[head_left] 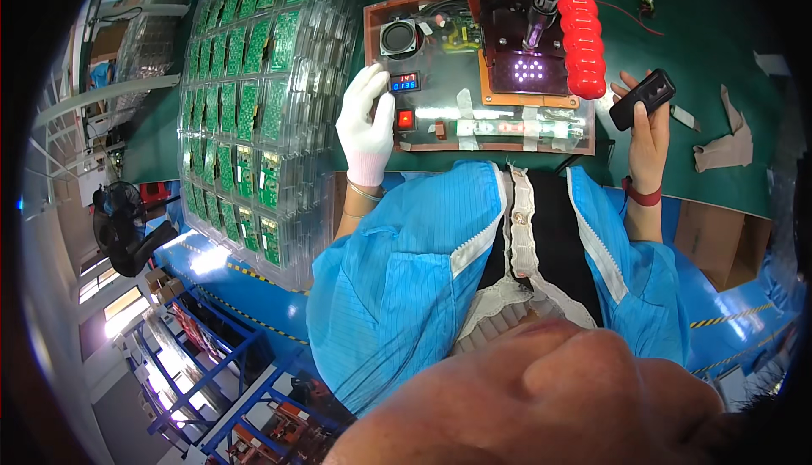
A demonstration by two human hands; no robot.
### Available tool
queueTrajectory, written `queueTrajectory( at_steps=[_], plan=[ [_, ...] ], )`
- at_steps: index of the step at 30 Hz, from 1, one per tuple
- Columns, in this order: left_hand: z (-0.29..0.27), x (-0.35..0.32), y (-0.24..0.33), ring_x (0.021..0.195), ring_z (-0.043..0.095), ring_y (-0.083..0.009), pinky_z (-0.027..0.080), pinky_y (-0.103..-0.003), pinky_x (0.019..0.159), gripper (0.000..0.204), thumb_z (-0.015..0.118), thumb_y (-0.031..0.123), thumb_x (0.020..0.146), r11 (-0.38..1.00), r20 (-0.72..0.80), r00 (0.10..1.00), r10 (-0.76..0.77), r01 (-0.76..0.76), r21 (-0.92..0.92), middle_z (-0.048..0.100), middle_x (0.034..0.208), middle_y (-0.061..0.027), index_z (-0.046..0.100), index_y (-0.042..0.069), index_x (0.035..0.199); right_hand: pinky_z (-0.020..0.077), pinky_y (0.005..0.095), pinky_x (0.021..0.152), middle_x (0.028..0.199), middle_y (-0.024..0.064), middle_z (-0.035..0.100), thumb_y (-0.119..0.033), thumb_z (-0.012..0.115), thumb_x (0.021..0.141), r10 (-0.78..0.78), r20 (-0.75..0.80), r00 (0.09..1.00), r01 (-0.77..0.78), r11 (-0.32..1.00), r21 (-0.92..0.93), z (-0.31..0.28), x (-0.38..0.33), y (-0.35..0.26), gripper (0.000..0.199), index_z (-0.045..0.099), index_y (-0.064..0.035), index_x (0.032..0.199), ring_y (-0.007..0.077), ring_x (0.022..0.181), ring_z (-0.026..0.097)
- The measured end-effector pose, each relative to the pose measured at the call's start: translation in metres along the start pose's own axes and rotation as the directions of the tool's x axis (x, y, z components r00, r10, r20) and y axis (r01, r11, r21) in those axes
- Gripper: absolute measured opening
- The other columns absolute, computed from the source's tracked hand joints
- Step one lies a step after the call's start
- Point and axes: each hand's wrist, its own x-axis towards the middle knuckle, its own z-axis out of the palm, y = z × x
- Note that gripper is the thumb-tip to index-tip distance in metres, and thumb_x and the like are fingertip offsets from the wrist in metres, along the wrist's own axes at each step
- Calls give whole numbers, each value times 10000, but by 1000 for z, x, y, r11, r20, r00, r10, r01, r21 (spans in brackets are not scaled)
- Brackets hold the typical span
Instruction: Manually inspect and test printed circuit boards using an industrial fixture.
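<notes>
My left hand (367, 126), in a white glove, rests at the left edge of a test fixture (448, 67) with a clear cover. Its fingers are stretched out and hold nothing, close to a small lit digital display (405, 82) and a glowing red switch (405, 119). In my bare right hand (647, 148), to the right of the fixture, is a small black handheld device (643, 100), tilted, with small marks on its upper end. Between the hands, a toggle press with a red ribbed handle (584, 42) stands over a dark plate with a lit cluster of white-violet dots (529, 69).
Stacked clear trays (313, 126) of green circuit boards (269, 114) stand on the left. A round speaker (398, 38) sits in the fixture's corner. Right of my right hand lie a small light-coloured piece (684, 118) and a beige cloth scrap (729, 143). A cardboard box (719, 241) is below the table.
</notes>
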Motion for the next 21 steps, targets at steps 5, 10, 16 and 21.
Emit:
queueTrajectory(
  at_steps=[5, 10, 16, 21],
  plan=[
    [0, 0, -2, 1226, 627, -257, 479, -330, 1072, 328, 638, -56, 858, 1000, 5, 1000, 0, 0, -15, 675, 1307, -134, 700, -17, 1178, 521, 310, 910, 1380, 240, 577, -137, 441, 1063, 134, 58, 989, -145, 934, 328, -16, 2, 10, 518, 311, 1, 1546, 249, 1047, 658],
    [-4, 2, 5, 1226, 627, -261, 479, -335, 1071, 326, 638, -61, 850, 999, -9, 1000, 4, -4, -48, 679, 1300, -134, 702, -17, 1167, 495, 229, 723, 1172, 172, 708, -148, 592, 985, 195, 167, 966, -226, 956, 188, -29, -16, -15, 499, 487, 6, 1448, 176, 795, 634],
    [5, 1, 16, 1226, 625, -289, 476, -359, 1075, 324, 641, -66, 827, 993, -23, 994, 110, -111, -40, 683, 1287, -136, 706, -14, 1140, 520, 297, 651, 1159, 105, 739, -69, 814, 724, -328, 588, 739, 611, 693, -382, 27, -21, -54, 483, 715, -51, 1197, 205, 752, 674],
    [16, -2, 37, 1234, 616, -327, 469, -387, 1079, 322, 650, -52, 803, 960, 16, 960, 279, -279, -11, 688, 1272, -135, 710, -6, 1117, 534, 321, 670, 1170, 60, 746, -129, 800, 760, -405, 694, 595, 791, 446, -418, 42, -20, -51, 458, 719, -97, 1209, 231, 742, 683]
  ],
)
